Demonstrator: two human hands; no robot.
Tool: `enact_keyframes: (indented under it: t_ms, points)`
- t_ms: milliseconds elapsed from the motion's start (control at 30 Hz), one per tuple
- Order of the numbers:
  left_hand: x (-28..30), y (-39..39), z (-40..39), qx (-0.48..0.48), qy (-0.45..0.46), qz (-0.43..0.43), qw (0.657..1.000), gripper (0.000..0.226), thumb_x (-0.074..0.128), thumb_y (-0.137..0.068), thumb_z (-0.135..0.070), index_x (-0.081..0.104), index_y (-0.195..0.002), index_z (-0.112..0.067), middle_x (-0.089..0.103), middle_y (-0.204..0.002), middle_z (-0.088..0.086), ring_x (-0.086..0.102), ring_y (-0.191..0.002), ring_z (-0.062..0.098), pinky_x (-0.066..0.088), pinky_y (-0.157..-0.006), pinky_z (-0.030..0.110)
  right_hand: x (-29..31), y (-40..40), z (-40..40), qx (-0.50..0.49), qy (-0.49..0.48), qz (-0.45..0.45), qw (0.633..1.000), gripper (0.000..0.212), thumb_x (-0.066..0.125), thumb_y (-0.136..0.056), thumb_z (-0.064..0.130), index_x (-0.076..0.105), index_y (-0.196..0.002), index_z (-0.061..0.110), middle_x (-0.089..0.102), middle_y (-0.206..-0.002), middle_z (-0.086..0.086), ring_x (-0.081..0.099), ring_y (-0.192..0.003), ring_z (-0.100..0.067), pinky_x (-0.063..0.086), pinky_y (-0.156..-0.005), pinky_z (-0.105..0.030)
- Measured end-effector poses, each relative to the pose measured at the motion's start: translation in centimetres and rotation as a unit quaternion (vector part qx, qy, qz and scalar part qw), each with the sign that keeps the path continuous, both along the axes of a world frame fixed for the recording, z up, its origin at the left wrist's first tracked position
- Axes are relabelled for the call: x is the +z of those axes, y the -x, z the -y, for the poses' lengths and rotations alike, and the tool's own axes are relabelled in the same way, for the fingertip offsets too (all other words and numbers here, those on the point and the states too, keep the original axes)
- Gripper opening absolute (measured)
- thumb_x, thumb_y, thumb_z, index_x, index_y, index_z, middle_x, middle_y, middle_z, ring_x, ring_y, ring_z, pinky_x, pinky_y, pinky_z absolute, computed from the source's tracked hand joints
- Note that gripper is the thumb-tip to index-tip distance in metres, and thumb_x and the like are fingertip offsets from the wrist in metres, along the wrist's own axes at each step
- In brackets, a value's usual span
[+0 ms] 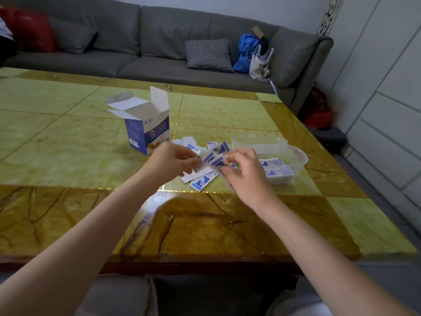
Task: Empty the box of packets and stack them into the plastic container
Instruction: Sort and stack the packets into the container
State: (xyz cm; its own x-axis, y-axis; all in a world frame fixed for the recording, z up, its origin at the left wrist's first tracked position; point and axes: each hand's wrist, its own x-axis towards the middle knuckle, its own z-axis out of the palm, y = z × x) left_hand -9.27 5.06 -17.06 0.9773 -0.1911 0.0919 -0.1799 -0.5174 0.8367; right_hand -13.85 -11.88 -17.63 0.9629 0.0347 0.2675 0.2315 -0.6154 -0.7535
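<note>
Together, two hands (173, 160) (247, 176) hold several blurred packets (215, 156).

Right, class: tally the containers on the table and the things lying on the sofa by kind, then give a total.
Cardboard box, open, on the table: 1
Clear plastic container, on the table: 1
Checked cushion, on the sofa: 1
Grey cushion, on the sofa: 1
Blue bag, on the sofa: 1
White bag, on the sofa: 1
Total: 6
</note>
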Motion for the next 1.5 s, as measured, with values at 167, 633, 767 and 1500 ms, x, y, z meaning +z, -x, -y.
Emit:
enact_keyframes:
  t_ms: [167,633,767,1500]
  points:
    - [-0.4,0.9,1.6,-0.075,-0.044,0.026,0.996,0.013,0.068,-0.08,-0.023,0.073,-0.076,-0.012,0.072,-0.073,0.008,0.061,-0.06,0.011,0.052,-0.065,0.028,0.9,0.1,-0.9,-0.022,-0.401,-0.161,0.902,0.01,0.053,-0.093,0.011,0.062,-0.093,0.015,0.066,-0.092,-0.003,0.06,-0.081,-0.012,0.046,-0.074,-0.025]
    - [-1.8,-0.8,0.6,0.037,-0.335,0.138,0.931,0.031,0.054,-0.09,-0.031,0.07,-0.085,-0.005,0.067,-0.078,0.008,0.063,-0.069,0.023,0.05,-0.06,0.029,-1.0,0.0,1.2,0.11,0.332,-0.02,0.937,0.017,0.047,-0.095,0.013,0.059,-0.107,0.016,0.062,-0.109,-0.002,0.057,-0.101,-0.017,0.048,-0.09,-0.033]
    - [-0.6,-1.0,-0.4,0.066,-0.013,-0.028,0.997,0.021,0.063,-0.084,-0.022,0.072,-0.09,-0.003,0.067,-0.07,0.004,0.062,-0.066,0.017,0.053,-0.063,0.025,-0.9,-0.4,1.1,0.084,0.239,-0.042,0.966,0.018,0.052,-0.092,0.01,0.062,-0.108,0.008,0.053,-0.117,-0.004,0.053,-0.107,-0.017,0.036,-0.089,-0.019]
    - [-2.3,-1.0,1.5,-0.015,-0.421,0.033,0.907,0.051,0.057,-0.086,-0.041,0.052,-0.125,-0.01,0.05,-0.127,0.013,0.046,-0.118,0.027,0.037,-0.098,0.033,-1.1,-0.3,0.8,0.105,0.278,-0.021,0.955,0.015,0.049,-0.094,0.013,0.058,-0.106,0.014,0.061,-0.107,-0.002,0.055,-0.101,-0.017,0.048,-0.089,-0.036]
